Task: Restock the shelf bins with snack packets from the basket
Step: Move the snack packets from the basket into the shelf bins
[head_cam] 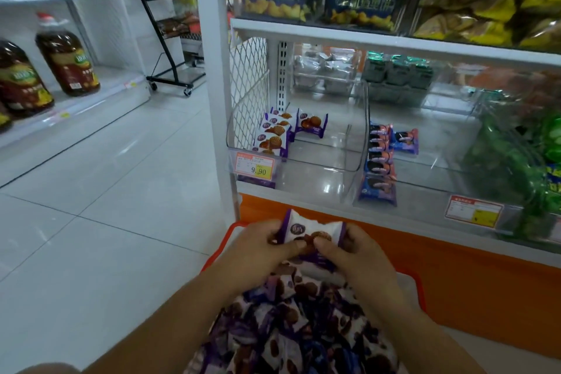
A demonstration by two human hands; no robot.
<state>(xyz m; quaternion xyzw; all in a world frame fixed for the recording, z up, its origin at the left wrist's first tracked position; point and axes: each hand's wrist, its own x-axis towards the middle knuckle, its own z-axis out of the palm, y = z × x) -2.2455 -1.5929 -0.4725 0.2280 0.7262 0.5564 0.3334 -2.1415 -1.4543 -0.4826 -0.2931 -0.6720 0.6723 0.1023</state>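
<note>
My left hand and my right hand both grip white-and-purple snack packets just above the orange basket. The basket is piled with several more of the same packets. Straight ahead on the low shelf is a clear plastic bin, with several matching packets stacked at its left side. The rest of that bin's floor is bare. Next to it on the right, another clear bin holds blue-and-pink biscuit packets.
A white shelf upright stands left of the bin, with a price tag on the bin front. Green packets fill the far right. Oil bottles line a shelf across the tiled aisle, and a black wheeled rack stands behind.
</note>
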